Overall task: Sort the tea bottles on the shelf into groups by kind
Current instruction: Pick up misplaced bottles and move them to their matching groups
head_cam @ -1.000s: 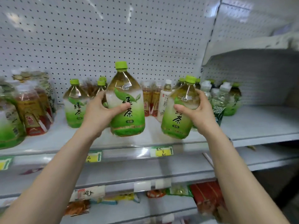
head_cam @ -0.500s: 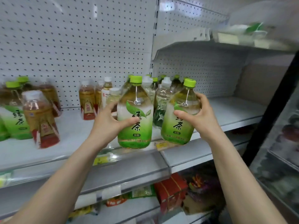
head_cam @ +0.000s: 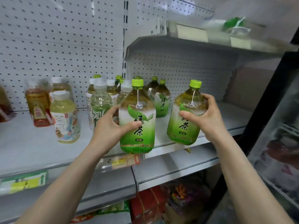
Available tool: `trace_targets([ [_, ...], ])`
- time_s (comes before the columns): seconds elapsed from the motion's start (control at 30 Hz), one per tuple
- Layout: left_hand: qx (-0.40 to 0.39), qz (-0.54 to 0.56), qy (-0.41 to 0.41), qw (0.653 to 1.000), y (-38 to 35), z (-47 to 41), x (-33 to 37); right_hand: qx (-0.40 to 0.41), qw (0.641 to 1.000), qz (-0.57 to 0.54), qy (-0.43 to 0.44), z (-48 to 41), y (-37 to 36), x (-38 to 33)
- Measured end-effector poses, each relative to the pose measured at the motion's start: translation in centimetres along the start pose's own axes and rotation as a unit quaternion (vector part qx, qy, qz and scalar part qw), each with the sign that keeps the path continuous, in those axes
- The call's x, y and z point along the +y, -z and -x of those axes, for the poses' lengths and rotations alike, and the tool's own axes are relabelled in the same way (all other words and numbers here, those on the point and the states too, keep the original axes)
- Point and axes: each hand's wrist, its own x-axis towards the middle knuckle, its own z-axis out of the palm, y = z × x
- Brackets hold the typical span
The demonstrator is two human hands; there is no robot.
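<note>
Two green-capped, green-labelled tea bottles [head_cam: 140, 110] look identical.

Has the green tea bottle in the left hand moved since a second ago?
Yes, rightward. The bottle in the left hand was left of the shelf upright; now it is just right of it.

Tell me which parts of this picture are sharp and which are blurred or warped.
Head view: the left-held bottle and right-held bottle, gripped by the left hand and right hand, are sharp, with legible labels; the red-label bottle at far left is smeared; the top-shelf packets are soft; the wide lens bends the shelf lines; the glass door at right looks hazy.
</note>
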Motion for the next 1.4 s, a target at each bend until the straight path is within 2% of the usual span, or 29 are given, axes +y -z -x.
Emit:
trace_targets([
  [0.17,-0.003,-0.005,0.005,1.000,-1.2,-1.7,-0.3,0.005,1.000,-0.010,-0.001,-1.8,-0.1,1.7],
  [0.37,0.026,-0.034,0.025,0.999,-2.0,-2.0,-0.6,-0.094,0.995,-0.001,0.012,-5.4,-2.9,4.5],
  [0.53,0.113,-0.052,0.046,0.991,-2.7,-0.4,-0.5,-0.187,0.982,-0.009,0.019,-8.8,-7.8,7.1],
  [0.7,0.202,-0.070,0.063,0.975,-4.3,1.1,-0.8,-0.243,0.968,-0.011,0.068,-11.0,-11.5,8.9],
  [0.77,0.234,-0.078,0.067,0.967,-5.1,1.8,-1.2,-0.247,0.965,0.013,0.087,-12.3,-12.7,9.4],
  [0.83,0.256,-0.086,0.075,0.960,-5.9,2.3,-1.2,-0.244,0.957,0.097,0.125,-13.9,-13.5,9.5],
  [0.9,0.274,-0.097,0.086,0.953,-6.6,2.5,-1.3,-0.225,0.929,0.226,0.187,-15.5,-13.9,9.4],
  [0.97,0.283,-0.113,0.094,0.948,-7.1,2.4,-1.6,-0.193,0.902,0.308,0.234,-16.8,-14.5,9.4],
  [1.1,0.286,-0.127,0.108,0.944,-7.7,2.2,-1.7,-0.157,0.879,0.382,0.239,-18.4,-16.4,9.6],
  [1.33,0.265,-0.155,0.111,0.945,-8.3,1.6,-1.5,-0.196,0.860,0.415,0.225,-18.7,-16.8,9.3],
  [1.4,0.254,-0.157,0.113,0.948,-8.6,1.4,-1.5,-0.214,0.901,0.300,0.228,-17.4,-14.8,8.6],
])
